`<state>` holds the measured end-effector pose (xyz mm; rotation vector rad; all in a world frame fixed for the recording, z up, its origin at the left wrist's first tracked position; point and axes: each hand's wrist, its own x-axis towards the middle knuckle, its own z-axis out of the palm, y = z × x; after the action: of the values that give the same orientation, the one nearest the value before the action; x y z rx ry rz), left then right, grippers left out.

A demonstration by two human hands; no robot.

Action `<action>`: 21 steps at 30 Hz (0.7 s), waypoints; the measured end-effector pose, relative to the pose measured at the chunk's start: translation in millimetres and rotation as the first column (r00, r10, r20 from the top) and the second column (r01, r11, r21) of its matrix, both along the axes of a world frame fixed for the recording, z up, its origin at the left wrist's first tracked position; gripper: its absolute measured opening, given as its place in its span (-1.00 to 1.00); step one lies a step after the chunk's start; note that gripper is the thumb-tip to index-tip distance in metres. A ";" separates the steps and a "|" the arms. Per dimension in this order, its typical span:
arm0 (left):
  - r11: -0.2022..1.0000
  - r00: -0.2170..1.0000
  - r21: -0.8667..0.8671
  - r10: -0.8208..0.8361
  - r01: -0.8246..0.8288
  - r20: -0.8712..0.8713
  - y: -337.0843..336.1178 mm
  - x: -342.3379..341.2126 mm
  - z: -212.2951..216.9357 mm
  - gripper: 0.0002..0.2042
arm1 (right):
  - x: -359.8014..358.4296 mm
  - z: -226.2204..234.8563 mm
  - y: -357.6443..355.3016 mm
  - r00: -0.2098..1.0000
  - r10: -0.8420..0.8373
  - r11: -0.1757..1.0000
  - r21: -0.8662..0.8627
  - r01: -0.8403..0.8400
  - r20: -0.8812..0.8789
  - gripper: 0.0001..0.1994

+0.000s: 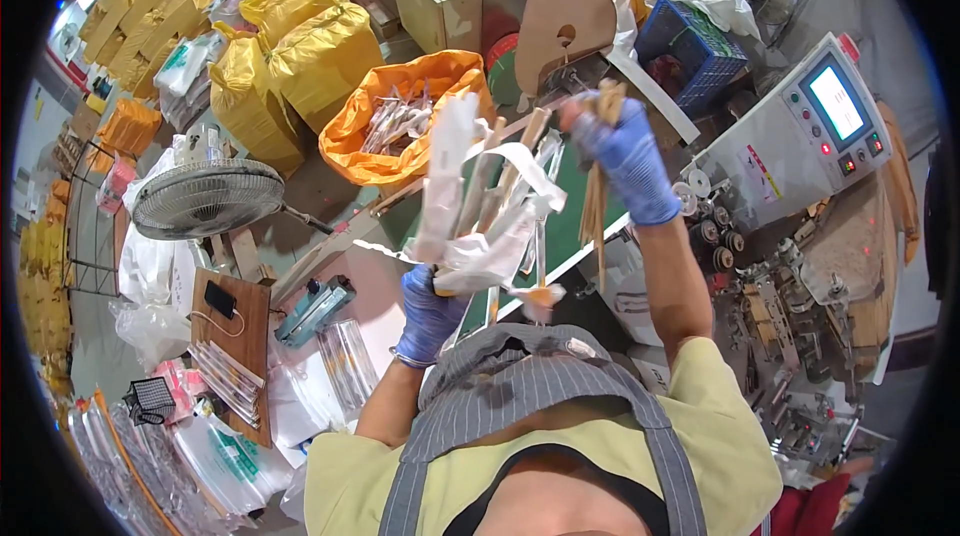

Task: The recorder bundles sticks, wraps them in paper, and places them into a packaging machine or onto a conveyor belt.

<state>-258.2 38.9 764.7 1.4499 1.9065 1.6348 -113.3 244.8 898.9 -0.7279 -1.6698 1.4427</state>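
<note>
My left hand point(430, 316), in a blue glove, is closed around the lower end of a loose bunch of white paper-like wrappers point(455, 191). Some thin wooden sticks point(528, 151) poke up among them. Raised to the right, my right hand point(632, 156), also blue-gloved, is closed around a bundle of slim bare wooden sticks point(592, 211); motion blurs its fingertips. Both hands are above a green conveyor belt point(566, 221). Beyond the left hand, an orange sack point(350, 151) stands open with many wrapped sticks in it.
To the right stands a machine with a lit control panel point(835, 101), near rollers point(715, 231) and metal mechanisms. A fan point(210, 198) is at left, by a wooden board point(240, 336) holding a phone. Yellow sacks point(320, 56) and a blue crate point(690, 51) stand farther back.
</note>
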 end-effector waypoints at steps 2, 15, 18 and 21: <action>1.000 1.000 -0.016 -0.001 0.000 -0.026 2.3 1.7 2.2 -0.69 | -9.1 -2.9 -12.4 0.978 -0.079 0.993 0.102 0.061 0.191 -0.84; 0.995 0.728 0.094 -0.087 0.031 0.680 13.7 6.5 3.3 -0.67 | -8.2 -45.3 -32.1 0.989 0.144 0.971 -0.195 -0.136 0.026 -0.81; 0.968 0.677 0.130 -0.245 0.216 0.695 7.3 18.5 1.9 -0.76 | -9.6 -27.5 -26.4 0.984 0.037 0.964 -0.252 -0.080 -0.174 -0.77; 0.960 0.640 0.076 -0.239 0.271 0.730 11.6 25.0 3.3 -0.60 | -7.1 -40.0 -19.3 0.986 -0.052 0.984 -0.177 0.024 -0.160 -0.81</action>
<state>-233.1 50.5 768.0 0.7755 1.1922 1.6625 -120.4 225.5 858.8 -0.7113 -1.4101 1.5911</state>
